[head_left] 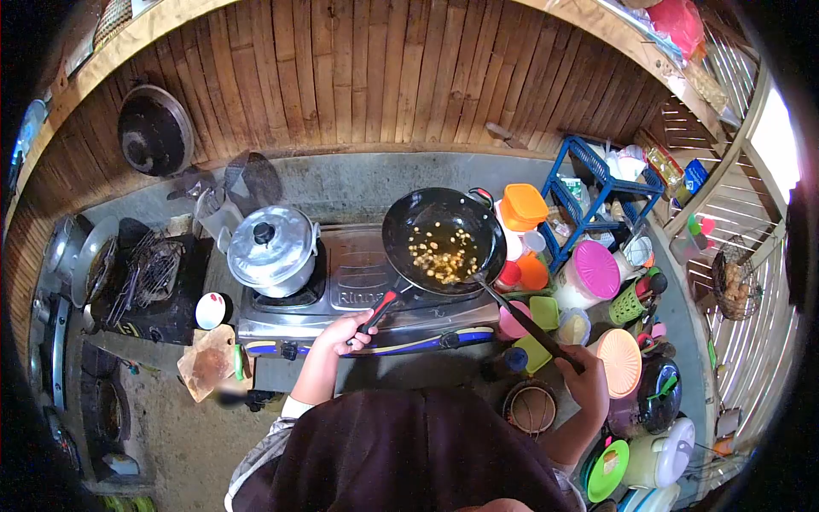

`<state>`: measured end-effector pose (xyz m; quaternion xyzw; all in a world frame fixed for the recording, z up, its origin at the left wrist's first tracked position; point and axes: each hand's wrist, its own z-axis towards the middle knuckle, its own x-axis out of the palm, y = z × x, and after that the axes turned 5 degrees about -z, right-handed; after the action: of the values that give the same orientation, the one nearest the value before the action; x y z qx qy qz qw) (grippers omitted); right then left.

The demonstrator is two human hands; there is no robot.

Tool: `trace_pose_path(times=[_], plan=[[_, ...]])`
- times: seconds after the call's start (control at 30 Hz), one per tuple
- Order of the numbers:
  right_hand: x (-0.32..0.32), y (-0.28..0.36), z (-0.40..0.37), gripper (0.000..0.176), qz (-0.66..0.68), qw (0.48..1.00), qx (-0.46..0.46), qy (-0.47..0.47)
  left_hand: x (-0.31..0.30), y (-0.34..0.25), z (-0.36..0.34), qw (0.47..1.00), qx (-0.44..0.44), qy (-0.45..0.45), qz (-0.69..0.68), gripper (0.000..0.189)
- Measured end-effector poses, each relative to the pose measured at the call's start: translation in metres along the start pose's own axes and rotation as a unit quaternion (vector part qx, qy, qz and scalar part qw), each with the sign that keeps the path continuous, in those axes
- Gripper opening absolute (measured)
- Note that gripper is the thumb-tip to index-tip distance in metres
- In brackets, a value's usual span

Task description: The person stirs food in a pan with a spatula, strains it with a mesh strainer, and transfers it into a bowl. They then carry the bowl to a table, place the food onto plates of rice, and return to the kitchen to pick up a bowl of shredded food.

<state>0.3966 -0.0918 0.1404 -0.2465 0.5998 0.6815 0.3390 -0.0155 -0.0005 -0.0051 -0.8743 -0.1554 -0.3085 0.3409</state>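
A black wok [422, 212] sits on the right burner of the steel gas stove [358, 271]. Small yellow-brown pieces of food [445, 258] lie in liquid at its bottom. My left hand [341, 332] is closed around the wok's red and black handle [380, 309]. In my right hand [585, 381] is the dark handle of a spatula [527, 321], slanting down to the left. The spatula's tip reaches into the wok at the lower right edge of the food; its blade is partly hidden there.
A lidded aluminium pot [273, 256] stands on the left burner. Right of the wok crowd plastic containers, including an orange box [524, 205] and a pink-lidded tub [595, 269], before a blue rack [589, 162]. A cutting board [209, 363] with a green-handled knife [238, 362] lies left.
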Motion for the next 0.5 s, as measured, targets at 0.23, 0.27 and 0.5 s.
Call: trace_pose_path(times=[0.23, 0.27, 0.5], plan=[[0.02, 0.004, 0.013, 0.023, -0.037, 0.996, 0.062, 0.057, 0.001, -0.001, -0.001, 1.0, -0.002, 0.012, -0.003, 0.019], [0.029, -0.001, 0.015, 0.023, -0.047, 0.997, 0.04, 0.047, 0.001, -0.001, -0.001, 1.0, -0.002, 0.015, -0.002, 0.019], [0.087, -0.015, 0.036, 0.028, 0.004, 0.999, -0.05, 0.019, -0.001, 0.001, 0.0, 1.0, 0.003, 0.02, 0.015, 0.023]])
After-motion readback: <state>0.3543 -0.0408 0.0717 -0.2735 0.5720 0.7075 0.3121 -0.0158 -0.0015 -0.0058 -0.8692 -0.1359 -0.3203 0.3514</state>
